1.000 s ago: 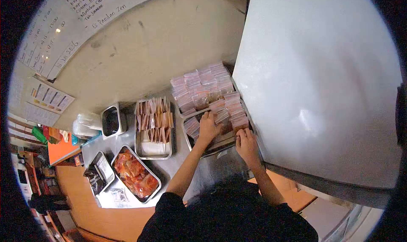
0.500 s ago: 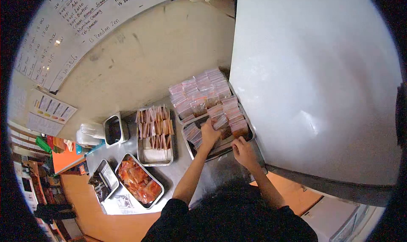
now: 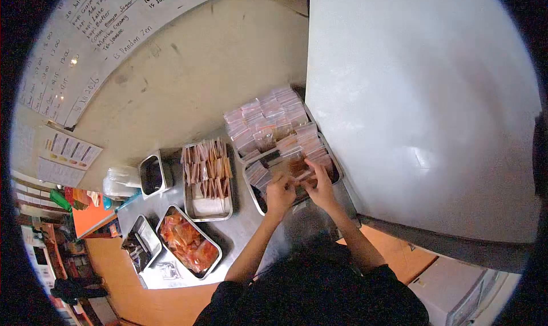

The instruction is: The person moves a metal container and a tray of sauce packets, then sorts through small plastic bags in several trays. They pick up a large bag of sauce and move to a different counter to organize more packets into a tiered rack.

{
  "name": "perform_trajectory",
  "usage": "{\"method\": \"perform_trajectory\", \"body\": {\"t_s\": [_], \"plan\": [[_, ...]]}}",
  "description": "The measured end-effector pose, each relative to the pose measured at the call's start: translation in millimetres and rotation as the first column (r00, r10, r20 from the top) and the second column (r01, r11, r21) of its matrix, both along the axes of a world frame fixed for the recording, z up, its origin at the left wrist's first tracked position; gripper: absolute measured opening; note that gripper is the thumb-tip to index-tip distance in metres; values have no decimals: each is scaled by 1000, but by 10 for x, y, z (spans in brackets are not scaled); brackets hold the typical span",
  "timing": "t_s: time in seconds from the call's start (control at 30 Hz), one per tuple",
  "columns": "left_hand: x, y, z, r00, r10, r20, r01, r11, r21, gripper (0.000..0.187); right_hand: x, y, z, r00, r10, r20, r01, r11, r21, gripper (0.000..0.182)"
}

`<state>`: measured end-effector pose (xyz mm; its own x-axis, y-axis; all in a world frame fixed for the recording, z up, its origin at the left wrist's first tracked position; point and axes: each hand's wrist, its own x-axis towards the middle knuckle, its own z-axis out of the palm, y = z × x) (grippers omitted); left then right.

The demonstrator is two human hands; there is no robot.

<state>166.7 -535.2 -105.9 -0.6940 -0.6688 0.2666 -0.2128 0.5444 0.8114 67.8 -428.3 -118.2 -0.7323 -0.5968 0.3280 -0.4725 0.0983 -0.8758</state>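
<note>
My left hand (image 3: 281,193) and my right hand (image 3: 320,184) are close together over the near part of a metal tray (image 3: 262,210). The fingers of both are pinched on the edge of a small clear plastic packet (image 3: 295,165) with brown contents, partly hidden by the hands. More packets stand in rows inside that tray: a short row (image 3: 258,176) at its left and a longer row (image 3: 310,140) at its right. Just behind, another tray is packed with pinkish plastic packets (image 3: 265,118).
To the left stand a tray of upright packets (image 3: 208,169), a tray of orange-red bagged food (image 3: 188,243), a deep metal container (image 3: 153,176) and a small tray with dark packets (image 3: 138,246). A large white panel (image 3: 422,109) rises at the right. A written whiteboard (image 3: 114,35) hangs above.
My left hand has drawn back toward me, and my right hand has moved left to meet it. Their fingertips now come together at the packet. The view has shifted slightly.
</note>
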Motion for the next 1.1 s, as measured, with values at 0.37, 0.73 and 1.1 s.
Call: {"method": "perform_trajectory", "body": {"t_s": [0.37,0.73,1.1], "plan": [[-530,122,-296,941,-299,160,314,947,-73,18,-202,536,-216,965,-147,-218,240,834,498,16],[-909,28,-409,924,-272,268,327,926,-190,36,17,562,-71,848,-79,-524,318,867,385,22],[-1038,-214,-921,910,-403,103,396,915,75,33,-40,787,-90,954,27,-297,84,932,354,19]]}}
